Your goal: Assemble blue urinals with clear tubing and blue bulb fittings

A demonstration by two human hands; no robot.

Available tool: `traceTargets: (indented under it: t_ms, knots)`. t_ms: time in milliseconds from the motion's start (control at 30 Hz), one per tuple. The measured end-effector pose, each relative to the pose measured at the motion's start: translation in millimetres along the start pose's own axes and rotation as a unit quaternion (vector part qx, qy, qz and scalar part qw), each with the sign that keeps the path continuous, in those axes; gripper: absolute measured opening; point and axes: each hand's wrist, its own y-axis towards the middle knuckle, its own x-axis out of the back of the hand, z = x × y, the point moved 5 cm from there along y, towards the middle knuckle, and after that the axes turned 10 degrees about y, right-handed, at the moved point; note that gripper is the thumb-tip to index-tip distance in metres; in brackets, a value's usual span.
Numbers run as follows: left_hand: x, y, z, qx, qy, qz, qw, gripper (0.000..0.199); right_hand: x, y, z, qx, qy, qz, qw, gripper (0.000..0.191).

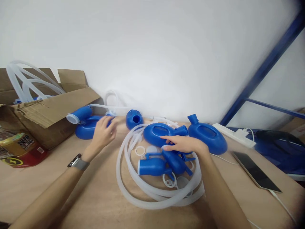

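My left hand (104, 132), with a watch on the wrist, is at a blue bottle (84, 128) on the left; its fingers are slightly curled, and what they hold, if anything, is hidden. My right hand (182, 144) reaches over a blue bottle with a handle (154, 135) and the small blue spouted parts (152, 167) below it. Its fingers extend leftward, apart, with nothing visibly gripped. White rings, such as one ring (140, 150), lie among the parts. Around them loops a translucent hose (152, 203). Behind stands a round blue bottle (130, 122).
A cardboard box (57, 106) with hoses stands at the left, behind a red-labelled bottle (30, 156). Another blue bottle (212, 136), a phone (256, 170) with a cable and a white power strip (235, 135) are on the right.
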Motion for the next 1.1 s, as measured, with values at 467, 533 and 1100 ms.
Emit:
traceTargets:
  t_ms: [467, 533, 1100]
  knots:
    - [-50.7, 72.7, -58.1, -0.001, -0.075, 0.15, 0.986, 0.052, -11.9, 8.0, 5.7, 0.008, -0.032, 0.015, 0.999, 0.082]
    - [-36.4, 69.3, -43.2, 0.014, -0.067, 0.147, 0.987, 0.059, -10.4, 10.8, 3.3, 0.002, -0.036, -0.003, 0.999, 0.079]
    - [146.0, 76.6, -5.7, 0.13, -0.134, -0.074, 0.98, 0.039, -6.7, 2.7, 19.2, 0.076, -0.004, -0.031, 0.997, 0.087]
